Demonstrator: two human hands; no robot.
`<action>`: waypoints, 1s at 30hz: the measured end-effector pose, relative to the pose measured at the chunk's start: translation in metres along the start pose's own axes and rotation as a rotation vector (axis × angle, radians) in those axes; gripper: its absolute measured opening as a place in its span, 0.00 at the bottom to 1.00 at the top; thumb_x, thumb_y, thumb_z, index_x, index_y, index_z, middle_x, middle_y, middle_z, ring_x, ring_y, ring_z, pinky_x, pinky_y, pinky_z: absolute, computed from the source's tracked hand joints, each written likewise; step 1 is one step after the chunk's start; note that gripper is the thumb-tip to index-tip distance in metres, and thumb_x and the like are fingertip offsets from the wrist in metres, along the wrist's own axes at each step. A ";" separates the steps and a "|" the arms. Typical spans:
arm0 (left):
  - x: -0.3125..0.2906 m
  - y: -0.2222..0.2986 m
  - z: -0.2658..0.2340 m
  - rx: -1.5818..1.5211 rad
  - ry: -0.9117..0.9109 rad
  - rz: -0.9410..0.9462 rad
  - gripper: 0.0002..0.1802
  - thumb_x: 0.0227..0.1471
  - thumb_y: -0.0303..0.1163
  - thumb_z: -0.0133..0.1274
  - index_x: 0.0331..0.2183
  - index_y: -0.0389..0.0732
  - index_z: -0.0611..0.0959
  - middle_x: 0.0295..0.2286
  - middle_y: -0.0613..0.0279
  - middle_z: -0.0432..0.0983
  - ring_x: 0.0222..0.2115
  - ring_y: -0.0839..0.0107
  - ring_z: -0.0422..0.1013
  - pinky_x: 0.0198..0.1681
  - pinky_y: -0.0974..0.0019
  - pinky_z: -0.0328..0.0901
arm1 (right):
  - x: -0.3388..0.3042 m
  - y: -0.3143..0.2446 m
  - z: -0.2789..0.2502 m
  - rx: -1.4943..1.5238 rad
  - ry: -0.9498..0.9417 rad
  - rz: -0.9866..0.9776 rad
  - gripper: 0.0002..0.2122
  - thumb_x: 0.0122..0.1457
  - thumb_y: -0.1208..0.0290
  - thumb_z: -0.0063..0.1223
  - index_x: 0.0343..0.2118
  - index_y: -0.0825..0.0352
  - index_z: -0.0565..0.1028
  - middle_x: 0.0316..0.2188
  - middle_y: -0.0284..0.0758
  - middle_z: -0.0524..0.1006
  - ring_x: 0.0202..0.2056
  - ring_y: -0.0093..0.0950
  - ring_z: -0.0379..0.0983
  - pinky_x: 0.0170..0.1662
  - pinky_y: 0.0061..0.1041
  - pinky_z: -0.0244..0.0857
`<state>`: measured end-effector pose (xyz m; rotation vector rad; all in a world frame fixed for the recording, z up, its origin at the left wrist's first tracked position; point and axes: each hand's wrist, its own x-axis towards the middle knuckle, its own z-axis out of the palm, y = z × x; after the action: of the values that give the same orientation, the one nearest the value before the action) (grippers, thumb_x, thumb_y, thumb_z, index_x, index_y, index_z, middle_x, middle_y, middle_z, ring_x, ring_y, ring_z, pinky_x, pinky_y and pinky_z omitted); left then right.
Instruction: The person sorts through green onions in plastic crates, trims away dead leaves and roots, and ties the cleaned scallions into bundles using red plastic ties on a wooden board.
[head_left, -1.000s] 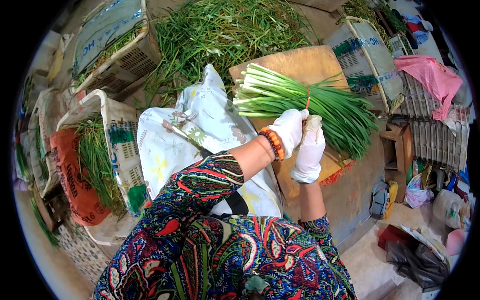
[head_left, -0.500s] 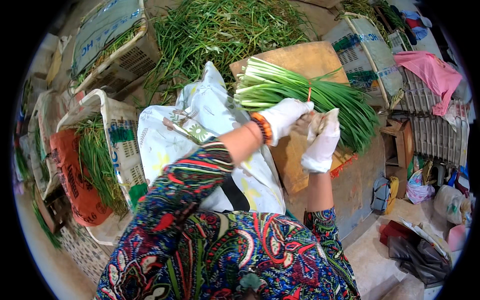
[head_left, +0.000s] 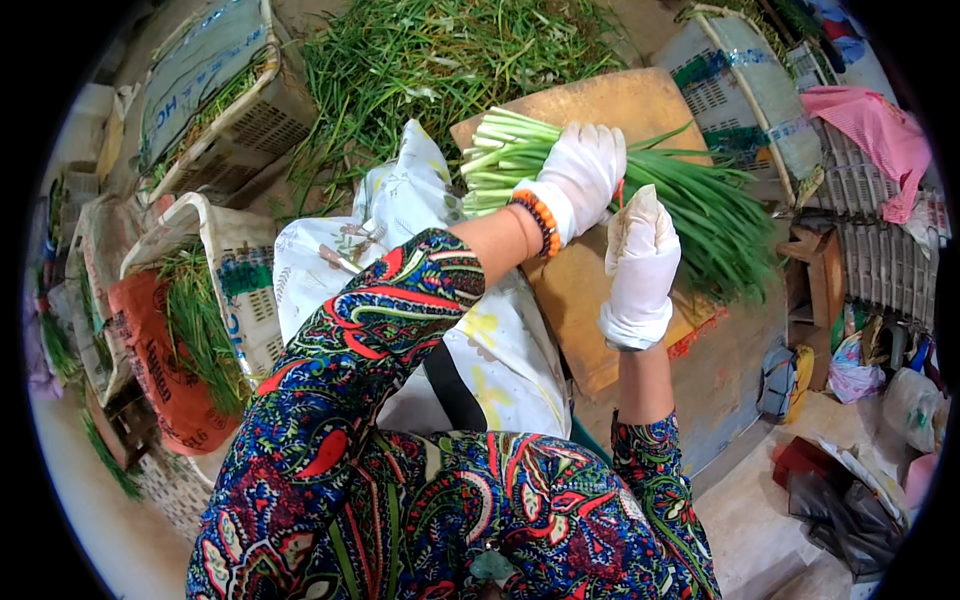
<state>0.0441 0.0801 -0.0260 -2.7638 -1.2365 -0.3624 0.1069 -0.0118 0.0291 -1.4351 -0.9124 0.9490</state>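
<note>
Fingers of the left hand [head_left: 580, 175], gloved in white, lie close together over the bunch [head_left: 705, 225], touching its top; their undersides are hidden, so I cannot tell how firmly they grip. Fingers of the right hand [head_left: 642, 255], also gloved, are drawn in toward the palm just beside the bunch, tips upward; whether they pinch anything does not show.

Between the two hands a red band [head_left: 618, 192] shows against the stalks, mostly covered by the left glove. From that I judge the bunch gathered, its pale ends lined up at the left, and the tying at least well advanced. Whether the band is fastened cannot be seen.

The bunch rests on a brown board [head_left: 565, 300], pale ends to the left, green leaves fanning past its right edge. Red strands [head_left: 697, 333] lie at the board's near right edge, apart from the bunch and unused as they lie.

Farther out, much looks undone: a loose heap [head_left: 420, 80] of greens spreads beyond the board, and a crate [head_left: 240, 300] at the left, with an orange sack [head_left: 165, 355] at it, holds more that are long and untidy. No second tied bunch can be made out.
</note>
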 end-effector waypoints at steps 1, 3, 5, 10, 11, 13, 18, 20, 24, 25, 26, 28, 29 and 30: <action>0.001 -0.002 -0.001 -0.023 -0.033 0.008 0.25 0.44 0.38 0.44 0.43 0.33 0.69 0.35 0.53 0.70 0.36 0.61 0.67 0.42 0.58 0.59 | -0.003 0.009 -0.002 -0.023 -0.010 -0.007 0.14 0.61 0.60 0.39 0.19 0.59 0.64 0.12 0.20 0.60 0.13 0.10 0.51 0.14 0.12 0.43; 0.005 -0.005 0.001 -0.109 -0.057 0.039 0.23 0.40 0.41 0.49 0.38 0.35 0.71 0.29 0.56 0.70 0.31 0.62 0.69 0.37 0.60 0.61 | -0.020 0.029 -0.008 -0.129 0.008 0.059 0.12 0.61 0.69 0.39 0.22 0.69 0.66 0.17 0.26 0.62 0.20 0.17 0.53 0.23 0.20 0.52; 0.007 -0.004 0.005 -0.233 -0.037 0.078 0.24 0.35 0.44 0.55 0.33 0.38 0.72 0.26 0.58 0.70 0.29 0.63 0.69 0.33 0.62 0.61 | -0.032 0.046 -0.020 -0.238 0.044 0.020 0.11 0.61 0.69 0.40 0.23 0.69 0.66 0.16 0.29 0.62 0.20 0.20 0.53 0.23 0.23 0.54; 0.008 -0.001 0.008 -0.139 0.031 0.069 0.25 0.29 0.45 0.59 0.29 0.39 0.72 0.25 0.59 0.71 0.28 0.63 0.70 0.32 0.64 0.62 | -0.047 0.068 -0.032 -0.335 0.020 -0.022 0.09 0.60 0.71 0.41 0.25 0.69 0.68 0.15 0.34 0.62 0.19 0.25 0.56 0.23 0.25 0.55; 0.006 -0.003 0.010 -0.160 -0.005 0.030 0.30 0.28 0.47 0.61 0.33 0.37 0.71 0.27 0.58 0.71 0.30 0.62 0.69 0.37 0.62 0.61 | -0.044 0.077 -0.039 -0.326 -0.005 -0.006 0.09 0.60 0.71 0.41 0.25 0.69 0.68 0.15 0.34 0.62 0.19 0.26 0.57 0.23 0.26 0.56; -0.003 -0.003 -0.010 -0.121 -0.116 -0.020 0.41 0.28 0.50 0.62 0.42 0.33 0.69 0.33 0.56 0.70 0.36 0.62 0.67 0.45 0.58 0.58 | -0.039 0.070 -0.053 -0.284 -0.071 -0.002 0.10 0.60 0.66 0.41 0.26 0.67 0.67 0.14 0.33 0.63 0.18 0.22 0.61 0.20 0.24 0.57; -0.041 0.008 -0.037 -0.134 0.017 0.168 0.54 0.30 0.44 0.62 0.56 0.38 0.54 0.54 0.52 0.54 0.56 0.60 0.50 0.57 0.51 0.42 | -0.043 0.036 -0.048 0.239 0.107 0.156 0.13 0.61 0.61 0.37 0.25 0.64 0.65 0.16 0.29 0.65 0.13 0.17 0.58 0.16 0.16 0.56; -0.059 0.011 -0.048 -0.416 0.112 0.165 0.36 0.36 0.39 0.59 0.48 0.37 0.66 0.46 0.56 0.64 0.48 0.64 0.59 0.51 0.59 0.53 | -0.047 0.035 -0.043 0.251 0.158 0.154 0.13 0.61 0.61 0.37 0.24 0.64 0.64 0.16 0.30 0.66 0.13 0.17 0.58 0.16 0.15 0.56; -0.100 0.033 -0.022 -1.763 -0.471 -0.592 0.17 0.55 0.42 0.45 0.35 0.36 0.76 0.26 0.71 0.72 0.26 0.82 0.66 0.34 0.76 0.62 | -0.057 0.042 -0.038 0.316 0.036 0.145 0.11 0.61 0.64 0.37 0.24 0.63 0.63 0.16 0.30 0.67 0.15 0.16 0.58 0.17 0.15 0.54; -0.098 0.035 -0.028 -2.055 -0.576 -0.664 0.17 0.56 0.42 0.41 0.35 0.37 0.76 0.29 0.70 0.73 0.28 0.80 0.67 0.36 0.74 0.62 | -0.058 0.041 -0.033 0.356 0.013 0.150 0.11 0.61 0.64 0.37 0.25 0.64 0.64 0.16 0.30 0.67 0.15 0.16 0.58 0.17 0.14 0.54; -0.096 0.044 -0.005 -2.211 -0.484 -0.612 0.17 0.56 0.41 0.41 0.35 0.38 0.76 0.30 0.69 0.73 0.29 0.80 0.67 0.36 0.74 0.62 | -0.060 0.036 -0.026 0.300 0.045 0.143 0.10 0.61 0.64 0.38 0.28 0.65 0.66 0.16 0.28 0.66 0.14 0.16 0.57 0.16 0.15 0.52; -0.089 0.048 -0.021 -1.865 -0.225 -0.269 0.16 0.57 0.39 0.40 0.35 0.37 0.75 0.32 0.64 0.73 0.32 0.77 0.68 0.38 0.74 0.62 | -0.057 0.042 -0.032 0.317 -0.060 0.115 0.09 0.61 0.65 0.37 0.31 0.65 0.67 0.17 0.27 0.66 0.17 0.15 0.59 0.19 0.15 0.55; -0.077 0.064 -0.012 -2.583 -0.374 -0.915 0.15 0.57 0.37 0.39 0.34 0.36 0.75 0.31 0.60 0.73 0.33 0.73 0.69 0.39 0.73 0.63 | -0.056 0.045 -0.035 0.328 -0.114 0.098 0.09 0.61 0.66 0.37 0.33 0.66 0.67 0.18 0.26 0.66 0.18 0.14 0.60 0.20 0.14 0.56; -0.071 0.065 -0.015 -2.659 -0.365 -1.053 0.16 0.57 0.37 0.38 0.34 0.35 0.75 0.31 0.59 0.74 0.32 0.72 0.70 0.38 0.72 0.64 | -0.058 0.056 -0.028 0.205 0.062 0.061 0.11 0.62 0.66 0.36 0.40 0.68 0.68 0.28 0.28 0.71 0.27 0.16 0.65 0.30 0.15 0.61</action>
<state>0.0442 -0.0179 -0.0291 0.0557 0.5709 0.5941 0.1120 -0.0795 -0.0222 -1.3158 -0.7081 1.0072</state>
